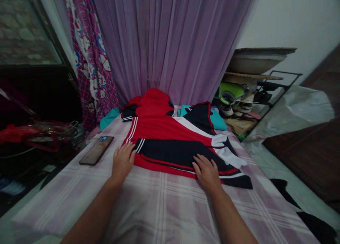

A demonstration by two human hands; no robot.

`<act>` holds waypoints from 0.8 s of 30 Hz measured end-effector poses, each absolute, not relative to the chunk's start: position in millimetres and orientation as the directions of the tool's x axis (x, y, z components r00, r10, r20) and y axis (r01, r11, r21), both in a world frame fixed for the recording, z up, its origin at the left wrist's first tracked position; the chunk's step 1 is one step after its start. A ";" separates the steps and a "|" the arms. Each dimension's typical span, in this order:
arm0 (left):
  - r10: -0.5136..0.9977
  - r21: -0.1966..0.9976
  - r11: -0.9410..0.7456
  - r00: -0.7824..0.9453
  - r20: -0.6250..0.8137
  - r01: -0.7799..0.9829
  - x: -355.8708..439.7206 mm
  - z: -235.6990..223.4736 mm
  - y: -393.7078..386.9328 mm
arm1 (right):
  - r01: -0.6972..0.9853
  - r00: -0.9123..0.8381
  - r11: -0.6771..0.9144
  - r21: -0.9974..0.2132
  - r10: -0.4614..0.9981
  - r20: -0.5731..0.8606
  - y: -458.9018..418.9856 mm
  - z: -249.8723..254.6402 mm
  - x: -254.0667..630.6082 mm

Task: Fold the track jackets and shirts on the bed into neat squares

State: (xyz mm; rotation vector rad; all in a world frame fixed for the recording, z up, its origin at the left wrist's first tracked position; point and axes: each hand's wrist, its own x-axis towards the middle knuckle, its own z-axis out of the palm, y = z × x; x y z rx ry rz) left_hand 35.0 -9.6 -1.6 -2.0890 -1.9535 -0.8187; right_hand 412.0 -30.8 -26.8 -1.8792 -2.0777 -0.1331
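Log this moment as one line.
left hand: at cuff | right hand: on sleeve | garment: on checked cloth | phone: left of left hand

The garment (170, 150) was smooth, matt cloth, the sheet (182, 208) creased cloth; the phone (96, 151) looked glossy, the curtain (183, 49) thin cloth, the bag (302, 106) crinkled, shiny plastic, the brick wall (22, 29) rough

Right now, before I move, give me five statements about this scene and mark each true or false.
1. The left hand rests at the white-striped edge of the red garment. True.
2. The phone lies to the right of the garment. False: the phone lies to its left.
3. The right hand lies on the dark sleeve. True.
4. Both hands lift the garment into the air. False: it lies on the plaid sheet.
5. The purple curtain hangs behind the clothes. True.
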 end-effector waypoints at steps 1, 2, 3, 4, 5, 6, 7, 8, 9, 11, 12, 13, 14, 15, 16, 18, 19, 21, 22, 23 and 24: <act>0.869 0.252 -0.054 -0.078 0.489 0.966 27.3 -1.6 -12.3 | 0.981 -0.038 0.101 -0.165 0.937 0.346 -31.1 -25.3 421.0; 0.864 0.260 0.025 -0.151 0.481 0.965 20.3 -1.7 -14.3 | 0.983 0.011 0.060 -0.173 0.922 0.387 -32.1 -23.3 432.0; 0.857 0.267 0.097 -0.217 0.468 0.959 14.4 -2.1 -15.7 | 0.984 0.081 -0.005 -0.178 0.902 0.425 -34.0 -21.0 444.5; 0.853 0.276 0.154 -0.269 0.448 0.949 9.6 -2.7 -16.5 | 0.979 0.164 -0.090 -0.181 0.878 0.449 -36.5 -19.0 457.8; 0.854 0.286 0.191 -0.302 0.422 0.939 5.8 -3.4 -16.6 | 0.966 0.250 -0.186 -0.182 0.856 0.452 -39.6 -17.4 471.1; 0.862 0.299 0.206 -0.318 0.396 0.932 3.0 -4.2 -16.2 | 0.943 0.330 -0.279 -0.179 0.838 0.434 -42.8 -16.3 483.6; 0.870 0.317 0.208 -0.323 0.372 0.925 0.9 -4.9 -15.3 | 0.919 0.395 -0.355 -0.175 0.828 0.398 -46.0 -15.7 494.3; 0.876 0.338 0.207 -0.327 0.355 0.918 -0.5 -5.4 -14.0 | 0.898 0.439 -0.405 -0.171 0.827 0.352 -48.7 -15.4 502.7; 0.878 0.359 0.205 -0.333 0.344 0.911 -1.5 -5.8 -12.4 | 0.887 0.462 -0.430 -0.170 0.834 0.301 -50.8 -14.9 508.4; 0.874 0.398 0.223 -0.364 0.322 0.890 -2.6 -5.9 -8.6 | 0.872 0.487 -0.455 -0.182 0.846 0.219 -52.7 -12.9 511.8; 0.872 0.417 0.242 -0.385 0.303 0.876 -3.0 -5.6 -6.6 | 0.862 0.501 -0.469 -0.191 0.845 0.188 -52.6 -11.2 510.3; 0.871 0.433 0.262 -0.404 0.279 0.863 -3.4 -5.3 -4.5 | 0.851 0.517 -0.485 -0.199 0.839 0.166 -52.1 -9.2 507.3; 0.871 0.446 0.279 -0.419 0.256 0.850 -4.0 -5.1 -2.5 | 0.840 0.535 -0.503 -0.204 0.831 0.152 -51.5 -7.1 503.6; 0.870 0.459 0.291 -0.432 0.237 0.840 -4.7 -5.0 -0.7 | 0.831 0.548 -0.517 -0.207 0.824 0.142 -50.8 -5.2 499.7; 0.869 0.472 0.299 -0.442 0.225 0.829 -5.7 -5.1 0.7 | 0.828 0.552 -0.520 -0.211 0.822 0.141 -50.3 -3.8 496.2; 0.866 0.518 0.287 -0.449 0.220 0.806 -8.1 -5.7 2.4 | 0.845 0.526 -0.486 -0.224 0.831 0.179 -49.8 -2.7 491.7; 0.863 0.551 0.264 -0.449 0.231 0.791 -9.4 -6.2 2.7 | 0.857 0.506 -0.459 -0.233 0.835 0.216 -49.8 -2.9 491.2; 0.852 0.625 0.190 -0.443 0.278 0.757 -11.2 -7.0 2.1 | 0.871 0.483 -0.420 -0.257 0.829 0.284 -50.0 -3.8 494.0; 0.842 0.659 0.150 -0.445 0.306 0.737 -11.6 -7.2 1.5 | 0.869 0.482 -0.411 -0.274 0.826 0.292 -50.3 -3.9 497.2; 0.829 0.688 0.115 -0.451 0.331 0.717 -11.7 -7.3 1.0 | 0.862 0.491 -0.412 -0.296 0.826 0.278 -50.6 -3.6 501.5; 0.817 0.713 0.088 -0.460 0.348 0.696 -11.5 -7.4 0.6 | 0.849 0.503 -0.421 -0.319 0.827 0.250 -50.9 -2.9 506.4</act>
